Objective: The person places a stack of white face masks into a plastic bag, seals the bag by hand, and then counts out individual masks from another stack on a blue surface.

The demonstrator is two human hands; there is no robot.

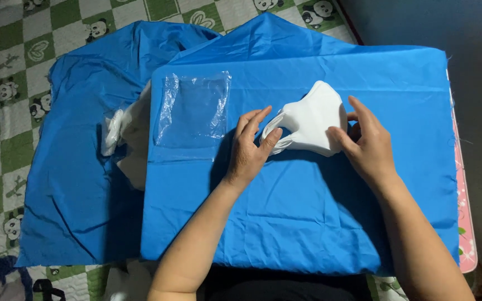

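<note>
left hand (250, 146): fingers curled onto the left end of the white moulded fabric face mask (311, 120), thumb pressing the ear-loop side; gripping it, not flat on the cloth.
right hand (368, 144): fingers spread and bent around the mask's right edge, thumb on its lower rim; also gripping the mask.
mask position: just above the blue cloth, held between both hands, right of centre, folded or cupped with the rounded nose end pointing up and away.
step in hand: looks like the mask is being shaped or flattened between the two hands, judging by the pinch on each end.
next move calls for: a guess only; both ends kept level and loops tucked so the mask lies flat.
blue cloth sheet (308, 223): smooth rectangular fabric covering a flat board or worktop, front edge near the person's body.
clear plastic sleeve (192, 108): empty-looking transparent pouch lying flat on the blue cloth, left of the left hand, apart from it.
white bundle (129, 134): pale fabric or wrapped items tucked beside the board's left edge, partly hidden; contents unclear.
loose blue fabric (79, 167): second rumpled piece spread further left.
green-and-white checked quilt (6, 67): panda-pattern bed cover under everything, far left and top.
</note>
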